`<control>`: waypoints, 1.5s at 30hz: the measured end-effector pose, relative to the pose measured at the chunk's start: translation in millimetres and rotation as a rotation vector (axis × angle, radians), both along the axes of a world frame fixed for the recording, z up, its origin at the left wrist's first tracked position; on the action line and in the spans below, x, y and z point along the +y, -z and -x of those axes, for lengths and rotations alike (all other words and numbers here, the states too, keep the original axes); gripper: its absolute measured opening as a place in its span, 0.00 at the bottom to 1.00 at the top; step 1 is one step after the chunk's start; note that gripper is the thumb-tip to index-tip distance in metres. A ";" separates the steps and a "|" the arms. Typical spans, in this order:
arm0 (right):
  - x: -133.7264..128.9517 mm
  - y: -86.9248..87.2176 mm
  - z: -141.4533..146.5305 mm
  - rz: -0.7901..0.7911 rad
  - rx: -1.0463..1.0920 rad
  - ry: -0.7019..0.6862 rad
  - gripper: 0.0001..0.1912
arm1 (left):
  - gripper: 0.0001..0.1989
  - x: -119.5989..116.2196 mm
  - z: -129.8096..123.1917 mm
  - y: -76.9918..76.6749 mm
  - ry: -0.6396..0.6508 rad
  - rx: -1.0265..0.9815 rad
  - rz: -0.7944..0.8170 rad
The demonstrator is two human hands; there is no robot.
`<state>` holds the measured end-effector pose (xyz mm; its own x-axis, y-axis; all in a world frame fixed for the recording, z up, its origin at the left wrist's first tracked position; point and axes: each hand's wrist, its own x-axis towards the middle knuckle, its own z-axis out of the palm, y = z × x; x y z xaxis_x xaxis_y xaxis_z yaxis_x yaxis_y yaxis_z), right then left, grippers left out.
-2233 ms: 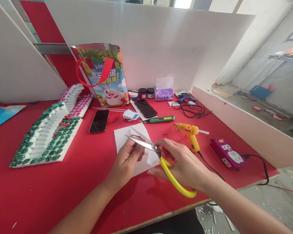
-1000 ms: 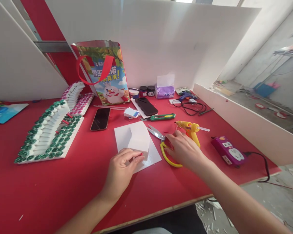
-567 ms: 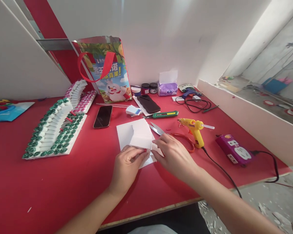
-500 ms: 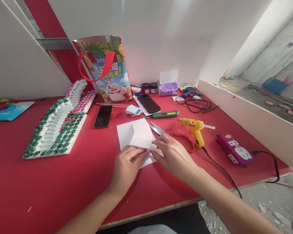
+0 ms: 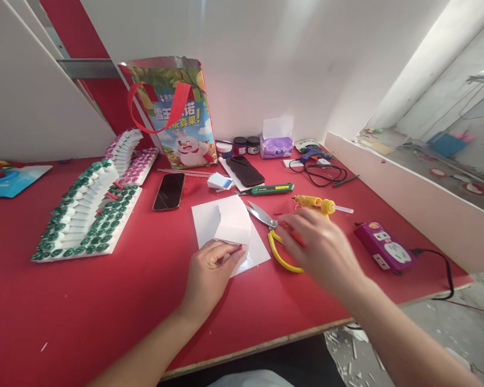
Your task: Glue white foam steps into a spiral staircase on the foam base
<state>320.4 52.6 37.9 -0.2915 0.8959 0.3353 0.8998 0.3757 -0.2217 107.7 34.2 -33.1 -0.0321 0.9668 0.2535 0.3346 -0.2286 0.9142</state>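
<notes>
My left hand [image 5: 213, 269] pinches the near end of a curved white piece of card [image 5: 233, 223] between thumb and fingers. The curved piece stands on a flat white sheet [image 5: 258, 244] lying on the red table. My right hand [image 5: 320, 242] is above the scissors [image 5: 284, 262], slightly blurred, its fingers stretched out with nothing seen in them. It covers part of the scissors' red and yellow handles. Just beyond it lies a yellow hot glue gun [image 5: 310, 201] with a clear glue stick, its grip hidden behind my hand.
A green utility knife [image 5: 273, 189], two phones [image 5: 169, 192] and small cards [image 5: 220, 181] lie further back. At left stands a curved white model [image 5: 80, 215] with green and pink dots. A purple power socket [image 5: 385, 247] sits right; a printed bag [image 5: 181, 118] stands behind.
My right hand has left the white card and moved right, over the scissors' handles towards the glue gun. The scissors' yellow handle now shows. My left hand keeps its pinch.
</notes>
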 end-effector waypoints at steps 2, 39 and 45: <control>0.1 -13.4 -19.0 -0.024 -0.061 0.182 0.15 | 0.05 0.3 -0.3 0.4 -0.006 -0.006 0.002; 16.4 9.1 -60.8 0.391 -0.312 0.477 0.22 | 0.08 -4.2 -2.6 2.8 0.026 0.253 -0.216; 20.3 7.9 -57.2 0.408 -0.320 0.497 0.23 | 0.09 -3.7 -1.5 3.3 0.058 0.282 -0.218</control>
<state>377.6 72.9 30.0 0.1556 0.9839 -0.0883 0.9873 -0.1519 0.0465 109.2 30.5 -36.4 0.1213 0.8875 0.4446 0.5473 -0.4335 0.7159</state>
